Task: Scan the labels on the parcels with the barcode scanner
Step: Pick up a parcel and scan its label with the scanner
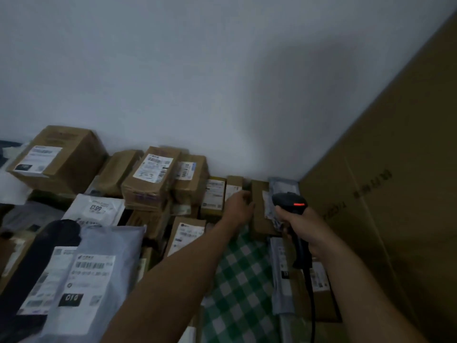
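Parcels (148, 179) heaped against the wall (197, 82), carton (395, 169) standing at right, scanner (291, 201) right of left hand (238, 206), cloth (242, 268) under both

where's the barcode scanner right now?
Head view, right of centre: the barcode scanner is gripped in the right hand, between the left hand on its left and the large cardboard box on its right.
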Motion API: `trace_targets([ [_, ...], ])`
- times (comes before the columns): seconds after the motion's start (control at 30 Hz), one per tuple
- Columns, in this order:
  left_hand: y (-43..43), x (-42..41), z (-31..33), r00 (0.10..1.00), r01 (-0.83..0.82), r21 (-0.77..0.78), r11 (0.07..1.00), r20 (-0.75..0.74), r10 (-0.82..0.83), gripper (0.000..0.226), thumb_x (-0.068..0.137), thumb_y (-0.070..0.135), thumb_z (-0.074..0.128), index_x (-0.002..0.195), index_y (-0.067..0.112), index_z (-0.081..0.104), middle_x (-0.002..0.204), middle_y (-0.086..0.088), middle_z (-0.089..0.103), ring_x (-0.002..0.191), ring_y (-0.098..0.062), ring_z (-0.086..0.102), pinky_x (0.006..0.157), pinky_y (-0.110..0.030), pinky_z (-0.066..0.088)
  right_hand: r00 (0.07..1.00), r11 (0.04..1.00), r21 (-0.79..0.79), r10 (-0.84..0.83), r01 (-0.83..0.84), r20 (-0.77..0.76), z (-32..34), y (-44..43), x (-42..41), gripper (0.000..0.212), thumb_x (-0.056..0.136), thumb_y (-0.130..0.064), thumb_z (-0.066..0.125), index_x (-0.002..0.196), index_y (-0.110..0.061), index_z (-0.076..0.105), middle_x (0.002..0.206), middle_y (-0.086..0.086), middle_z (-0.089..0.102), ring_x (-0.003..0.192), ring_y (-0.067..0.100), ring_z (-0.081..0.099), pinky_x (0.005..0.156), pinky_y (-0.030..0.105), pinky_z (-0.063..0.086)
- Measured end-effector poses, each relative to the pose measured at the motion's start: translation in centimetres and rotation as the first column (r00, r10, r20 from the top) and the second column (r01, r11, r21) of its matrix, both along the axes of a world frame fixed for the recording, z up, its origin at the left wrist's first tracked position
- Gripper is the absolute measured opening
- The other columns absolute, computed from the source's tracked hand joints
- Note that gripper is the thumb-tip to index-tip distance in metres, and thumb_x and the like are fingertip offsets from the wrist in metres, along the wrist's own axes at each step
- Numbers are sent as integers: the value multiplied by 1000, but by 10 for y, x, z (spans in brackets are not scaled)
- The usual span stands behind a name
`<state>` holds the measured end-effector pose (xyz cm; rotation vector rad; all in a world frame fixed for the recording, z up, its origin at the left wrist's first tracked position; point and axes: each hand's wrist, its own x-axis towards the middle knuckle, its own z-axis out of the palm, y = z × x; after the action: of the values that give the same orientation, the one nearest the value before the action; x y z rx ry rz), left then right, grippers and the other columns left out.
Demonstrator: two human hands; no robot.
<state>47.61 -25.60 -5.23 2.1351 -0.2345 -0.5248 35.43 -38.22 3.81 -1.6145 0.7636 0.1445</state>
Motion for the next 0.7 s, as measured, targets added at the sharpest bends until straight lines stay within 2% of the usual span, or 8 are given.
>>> trace_targets([
  [0.1,-30,1,-30,988,52,57,997,-149,-43,49,100,22,64,145,7,51,142,-13,59,127,-29,58,107,-40,49,999,999,4,-32,32,-35,-15,-16,0,12,98,-28,70,95,-16,67,82,6,65,66,17,59,62,29,49],
  [0.23,-65,5,-55,985,47,2,999,-164,-46,52,101,20,64,148,4,48,144,-12,57,130,-27,56,95,-22,44,994,996,26,-87,89,-71,-36,-35,1,16,97,-31,72,104,-17,70,90,5,70,70,17,62,65,31,51],
  [0.33,-86,6,-66,971,31,-46,998,-237,-41,58,98,24,69,147,3,47,142,-12,59,129,-27,58,98,-24,47,986,991,31,-128,132,-103,-48,-45,1,19,96,-32,72,103,-14,71,89,5,69,69,16,61,64,32,51],
  [0.37,-95,6,-72,965,36,-42,998,-260,-45,54,96,24,71,142,2,53,138,-12,62,125,-27,60,97,-24,49,983,988,30,-145,149,-115,-53,-50,0,20,96,-32,72,104,-13,71,91,6,69,69,16,61,64,32,51],
  [0.47,-103,13,-85,963,18,-22,1000,-269,-24,26,96,16,71,117,3,67,109,-7,66,103,-20,64,65,-7,46,980,987,28,-156,160,-120,-60,-54,-1,20,97,-31,71,104,-13,71,92,8,70,69,16,61,66,33,52],
  [0.5,-105,15,-85,965,8,-10,1000,-261,-11,23,97,16,69,115,2,68,104,-6,65,98,-19,63,61,-8,46,980,987,27,-157,161,-121,-62,-56,-1,20,97,-31,71,105,-13,71,93,8,71,69,15,61,67,33,52],
  [0.6,-106,18,-86,968,-72,-20,997,-243,65,24,101,20,64,115,2,70,115,-11,71,104,-23,67,80,-25,55,979,986,31,-158,164,-130,-64,-58,-2,20,96,-32,71,104,-13,72,93,7,72,70,15,62,68,33,53],
  [0.7,-98,10,-68,960,-164,-133,977,-250,127,13,103,16,59,111,9,66,111,-5,68,98,-15,64,62,-13,50,981,983,47,-170,175,-97,-58,-54,-3,19,96,-30,72,105,-13,71,92,5,70,68,14,61,63,29,51],
])
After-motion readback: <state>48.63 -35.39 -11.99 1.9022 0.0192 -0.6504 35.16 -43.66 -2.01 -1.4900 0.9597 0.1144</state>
